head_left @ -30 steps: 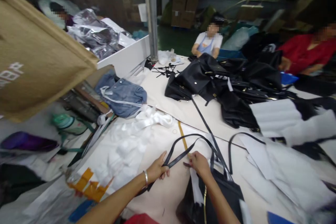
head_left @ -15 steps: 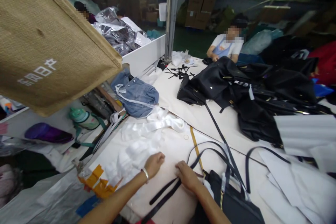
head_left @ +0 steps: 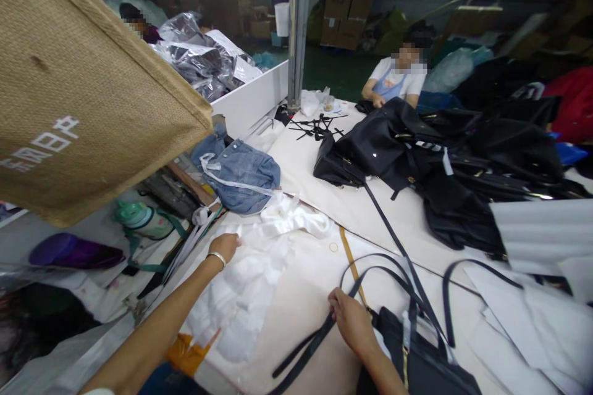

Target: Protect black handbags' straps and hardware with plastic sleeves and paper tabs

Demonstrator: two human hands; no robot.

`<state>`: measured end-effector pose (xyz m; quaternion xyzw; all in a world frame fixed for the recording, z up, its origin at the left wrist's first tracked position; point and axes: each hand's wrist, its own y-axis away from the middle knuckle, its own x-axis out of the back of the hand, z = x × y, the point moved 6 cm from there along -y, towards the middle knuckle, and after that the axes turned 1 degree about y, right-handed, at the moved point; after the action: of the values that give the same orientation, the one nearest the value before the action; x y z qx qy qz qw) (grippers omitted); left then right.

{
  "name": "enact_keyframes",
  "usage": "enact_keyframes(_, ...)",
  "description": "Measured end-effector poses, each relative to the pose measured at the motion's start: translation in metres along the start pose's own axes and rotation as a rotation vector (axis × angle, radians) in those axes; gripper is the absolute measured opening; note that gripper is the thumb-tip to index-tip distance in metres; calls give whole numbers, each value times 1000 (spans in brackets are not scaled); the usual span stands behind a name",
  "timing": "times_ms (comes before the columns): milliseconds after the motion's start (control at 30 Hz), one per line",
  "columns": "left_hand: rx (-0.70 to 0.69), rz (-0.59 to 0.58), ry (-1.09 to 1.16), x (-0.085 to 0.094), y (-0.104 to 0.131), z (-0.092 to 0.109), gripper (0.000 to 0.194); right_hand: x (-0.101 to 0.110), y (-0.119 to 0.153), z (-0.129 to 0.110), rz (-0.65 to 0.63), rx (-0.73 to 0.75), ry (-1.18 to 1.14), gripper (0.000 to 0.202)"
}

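My left hand (head_left: 226, 248), a bracelet at its wrist, reaches to the upper left of a pile of thin white plastic sheets (head_left: 241, 296). Its fingers pinch the edge of the pile. My right hand (head_left: 349, 319) is closed around a long black strap (head_left: 301, 355), whose loose ends trail toward the lower left. Close beside the right forearm lies a black handbag (head_left: 426, 352) with a gold zipper and looped handles (head_left: 407, 284). A yellow-brown strap (head_left: 348, 253) runs across the table behind the right hand.
A blue denim drawstring bag (head_left: 245, 179) sits past the white pile. Black bags (head_left: 384, 142) are heaped on the far right, white sheets (head_left: 514, 315) nearer. A burlap bag (head_left: 115, 92) hangs at upper left. Across the table sits a co-worker (head_left: 398, 80).
My left hand has moved left and away from me, to the edge of the white sheets. My right hand has shifted slightly right and nearer to me, still at the strap.
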<state>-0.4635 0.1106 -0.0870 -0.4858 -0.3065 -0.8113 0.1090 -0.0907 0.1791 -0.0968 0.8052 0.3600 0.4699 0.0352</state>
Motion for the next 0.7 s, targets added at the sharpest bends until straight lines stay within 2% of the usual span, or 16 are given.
enact_keyframes(100,-29,21,-64,7,2,-5,22,-2,0,2,-36,-13,-228,20)
enact_keyframes(233,-48,74,-78,11,17,-4,29,-19,2,-11,-60,0,-466,23)
enact_keyframes(367,-54,124,-14,17,31,-3,19,-31,11,-34,-92,-47,-571,25)
enact_keyframes(467,-59,150,81,20,37,-2,27,-31,18,-49,-92,-32,-571,30)
enact_keyframes(567,-53,116,218,11,43,3,40,-32,23,-56,-80,-49,-617,38)
enact_keyframes(700,-65,-48,434,-17,55,20,55,-47,19,-61,-93,-154,-744,47)
